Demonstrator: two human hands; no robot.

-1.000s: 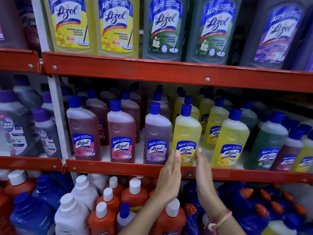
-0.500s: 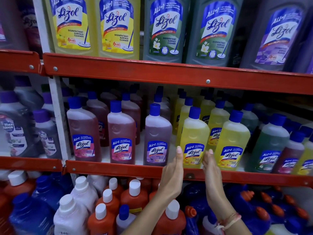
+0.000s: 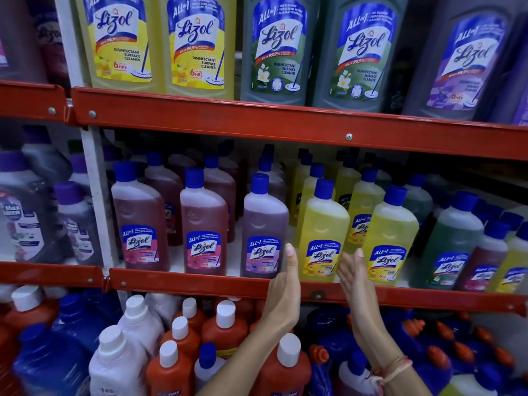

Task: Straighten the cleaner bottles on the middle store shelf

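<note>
Both hands are raised at centre-bottom of the frame, flat and unclenched, gripping nothing: the left hand [image 3: 286, 277] stands edge-on between the purple translucent plastic cleaner bottle [image 3: 264, 232] and the yellow translucent plastic cleaner bottle [image 3: 323, 238], while the right hand [image 3: 352, 274] flanks that yellow bottle's other side. Whether the palms actually touch it I cannot tell.

The job looks partway done. Across the middle of the frame, on the red painted metal shelf [image 3: 183, 280], the front row from the two pink bottles [image 3: 143, 221] to the second yellow bottle [image 3: 390, 238] stands upright, labels forward. Further right, the green bottle [image 3: 451, 244] and its neighbours crowd together unevenly (likely the remaining work).

The bottles are smooth, flat-shouldered and slim-necked, with ribbed blue screw caps [image 3: 324, 188] and glossy labels; the shelf lip is hard and bolted.
</note>
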